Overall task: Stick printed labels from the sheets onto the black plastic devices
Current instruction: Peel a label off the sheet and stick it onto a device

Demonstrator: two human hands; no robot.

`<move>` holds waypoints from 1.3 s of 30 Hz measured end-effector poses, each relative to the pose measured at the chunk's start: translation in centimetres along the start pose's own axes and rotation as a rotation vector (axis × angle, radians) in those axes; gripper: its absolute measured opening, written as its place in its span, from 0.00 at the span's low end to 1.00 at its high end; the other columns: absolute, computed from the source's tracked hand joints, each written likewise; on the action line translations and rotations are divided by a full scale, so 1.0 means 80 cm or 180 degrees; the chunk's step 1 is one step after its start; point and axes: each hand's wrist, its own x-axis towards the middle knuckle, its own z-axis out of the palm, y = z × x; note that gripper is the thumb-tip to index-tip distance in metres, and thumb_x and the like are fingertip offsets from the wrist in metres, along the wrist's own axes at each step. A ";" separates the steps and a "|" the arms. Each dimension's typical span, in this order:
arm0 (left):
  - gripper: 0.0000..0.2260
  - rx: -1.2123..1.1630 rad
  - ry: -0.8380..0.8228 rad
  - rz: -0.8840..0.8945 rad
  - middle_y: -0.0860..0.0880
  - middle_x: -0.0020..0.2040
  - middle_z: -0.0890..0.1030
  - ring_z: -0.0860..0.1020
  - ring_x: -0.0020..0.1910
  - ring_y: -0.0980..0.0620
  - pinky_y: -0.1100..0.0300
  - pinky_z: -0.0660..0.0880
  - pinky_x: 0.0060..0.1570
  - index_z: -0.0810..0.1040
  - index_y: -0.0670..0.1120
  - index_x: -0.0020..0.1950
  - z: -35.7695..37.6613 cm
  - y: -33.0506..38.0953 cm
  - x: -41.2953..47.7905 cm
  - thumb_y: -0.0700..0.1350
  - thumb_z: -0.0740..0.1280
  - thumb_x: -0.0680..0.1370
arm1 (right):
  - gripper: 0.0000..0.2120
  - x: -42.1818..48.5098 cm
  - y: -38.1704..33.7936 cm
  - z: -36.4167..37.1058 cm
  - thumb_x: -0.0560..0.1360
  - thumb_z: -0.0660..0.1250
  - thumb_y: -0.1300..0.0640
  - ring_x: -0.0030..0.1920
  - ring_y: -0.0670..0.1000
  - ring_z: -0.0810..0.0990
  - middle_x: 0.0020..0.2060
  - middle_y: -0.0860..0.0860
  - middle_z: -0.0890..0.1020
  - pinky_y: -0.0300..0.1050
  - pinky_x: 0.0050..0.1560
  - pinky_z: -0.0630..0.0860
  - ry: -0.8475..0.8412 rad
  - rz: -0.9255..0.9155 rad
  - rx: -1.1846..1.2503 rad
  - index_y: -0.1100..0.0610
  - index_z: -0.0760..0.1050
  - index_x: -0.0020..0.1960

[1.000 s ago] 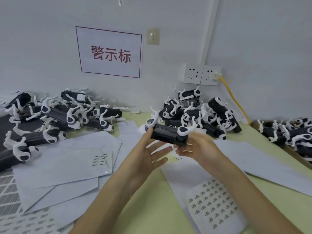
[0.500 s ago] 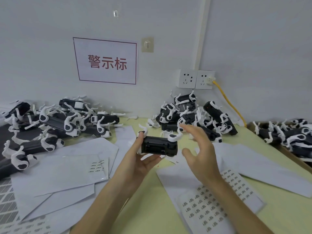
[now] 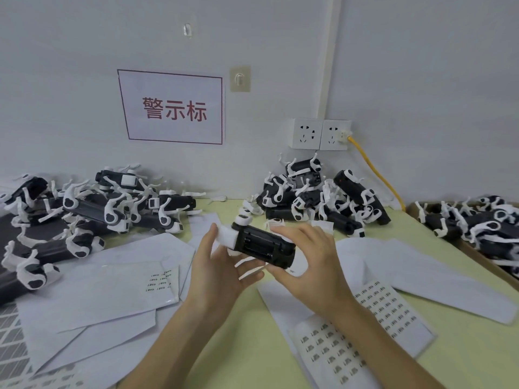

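One device (image 3: 264,245) rests between left hand (image 3: 216,276) and right hand (image 3: 314,270) fingers (image 3: 290,229).

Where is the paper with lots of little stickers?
In the head view, the sticker sheet lies on the green table at lower right, partly under the right forearm, just nearer than the held black device.

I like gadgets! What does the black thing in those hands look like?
The black device is boxy, plastic-looking, with white curved arms and a white left end. Tilted, right end lower, it is up above the table: the left hand holds the white end, the right hand grips the other.
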 end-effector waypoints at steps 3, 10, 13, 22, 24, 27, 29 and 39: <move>0.27 0.0061 -0.0115 0.0017 0.39 0.65 0.81 0.79 0.65 0.39 0.39 0.68 0.72 0.80 0.47 0.69 -0.002 -0.002 -0.001 0.63 0.59 0.80 | 0.26 0.001 0.001 0.000 0.70 0.75 0.46 0.53 0.46 0.79 0.53 0.42 0.78 0.46 0.56 0.74 -0.0035 0.0222 0.0387 0.43 0.76 0.67; 0.26 0.0076 -0.0797 -0.0008 0.43 0.74 0.75 0.75 0.71 0.38 0.39 0.64 0.74 0.75 0.53 0.74 0.010 0.002 -0.005 0.58 0.68 0.78 | 0.29 0.001 0.001 -0.003 0.76 0.65 0.44 0.56 0.45 0.80 0.59 0.39 0.77 0.35 0.54 0.77 -0.0334 0.0822 0.1282 0.33 0.64 0.76; 0.23 0.0139 -0.0933 -0.0044 0.45 0.74 0.74 0.79 0.65 0.40 0.45 0.71 0.67 0.74 0.55 0.74 0.015 0.001 -0.006 0.58 0.66 0.79 | 0.29 0.002 0.001 -0.008 0.76 0.66 0.50 0.62 0.46 0.78 0.62 0.44 0.79 0.49 0.61 0.78 -0.0451 0.0966 0.1518 0.42 0.68 0.76; 0.23 0.0427 -0.0997 0.0007 0.45 0.74 0.75 0.82 0.56 0.41 0.44 0.71 0.62 0.68 0.55 0.78 0.010 -0.002 0.000 0.53 0.61 0.81 | 0.30 0.002 0.000 -0.008 0.76 0.64 0.51 0.65 0.44 0.74 0.66 0.45 0.72 0.44 0.63 0.76 -0.0696 0.0926 0.1386 0.37 0.63 0.76; 0.23 0.0484 -0.0977 0.0052 0.46 0.74 0.75 0.81 0.59 0.38 0.42 0.71 0.64 0.69 0.56 0.78 0.007 -0.003 0.001 0.54 0.61 0.82 | 0.27 0.001 -0.001 -0.004 0.78 0.63 0.52 0.67 0.44 0.73 0.69 0.42 0.67 0.41 0.61 0.77 -0.0633 0.0734 0.1242 0.38 0.65 0.76; 0.23 0.0489 -0.0969 0.0031 0.46 0.73 0.76 0.80 0.63 0.37 0.45 0.74 0.62 0.70 0.56 0.77 0.008 -0.005 0.000 0.55 0.63 0.81 | 0.25 0.000 0.000 -0.001 0.79 0.61 0.56 0.67 0.42 0.73 0.71 0.39 0.67 0.34 0.60 0.75 -0.0576 0.0495 0.1211 0.41 0.70 0.74; 0.24 0.0229 -0.0985 -0.0029 0.44 0.73 0.76 0.81 0.60 0.38 0.49 0.78 0.57 0.72 0.54 0.76 0.009 -0.003 -0.002 0.54 0.65 0.79 | 0.21 0.000 0.000 0.000 0.81 0.62 0.56 0.69 0.39 0.72 0.71 0.40 0.69 0.29 0.62 0.71 -0.0497 0.0425 0.1217 0.43 0.74 0.72; 0.11 -0.0644 -0.0979 -0.0071 0.40 0.72 0.76 0.76 0.69 0.35 0.49 0.76 0.64 0.85 0.49 0.58 0.008 0.006 -0.007 0.49 0.67 0.80 | 0.22 0.000 -0.003 -0.004 0.76 0.74 0.56 0.69 0.41 0.73 0.68 0.41 0.74 0.31 0.62 0.71 -0.0277 0.0485 0.1132 0.49 0.78 0.69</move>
